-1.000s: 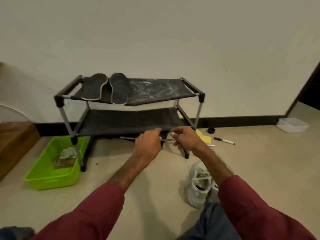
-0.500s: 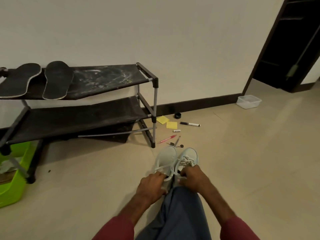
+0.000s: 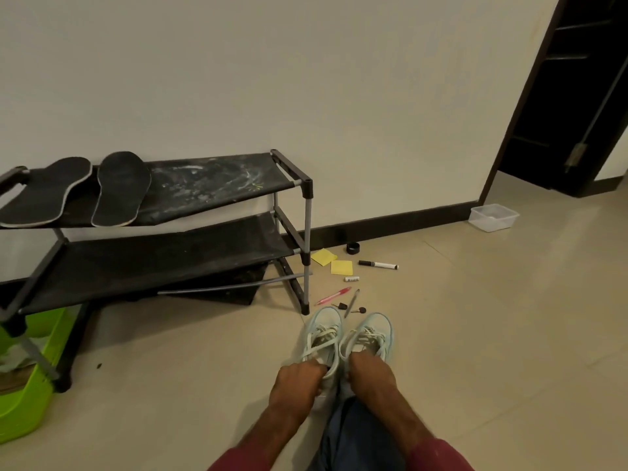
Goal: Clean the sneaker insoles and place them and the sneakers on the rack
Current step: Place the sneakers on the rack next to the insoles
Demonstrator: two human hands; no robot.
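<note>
Curling over the near collars of two pale sneakers, the fingers of both hands hook into the shoe openings. The left hand [image 3: 299,380] grips the left sneaker [image 3: 325,334], and the right hand [image 3: 371,375] grips the right sneaker [image 3: 373,333]. The fingertips are hidden inside the shoes.

The pair stands side by side on the tiled floor [image 3: 492,351], toes pointing far, laces loose, heels just beside a blue-trousered knee [image 3: 356,436]. Dark red sleeves [image 3: 438,457] show at the near edge.

Just beyond the toes lies a pink pen [image 3: 333,296]. Farther off lie two yellow sticky notes [image 3: 341,267] and a marker [image 3: 378,265].

Left of the sneakers stands the black two-shelf rack [image 3: 307,212], its near right leg close to the left sneaker's toe. On the left part of its white-smeared top shelf, the left insole [image 3: 44,193] and the right insole [image 3: 120,188] lie side by side, dark with pale edges.

A grey rod [image 3: 234,287] slants below the lower shelf. A green tub [image 3: 30,402] sits at the rack's left end. A clear container [image 3: 493,217] rests far right by the wall.
</note>
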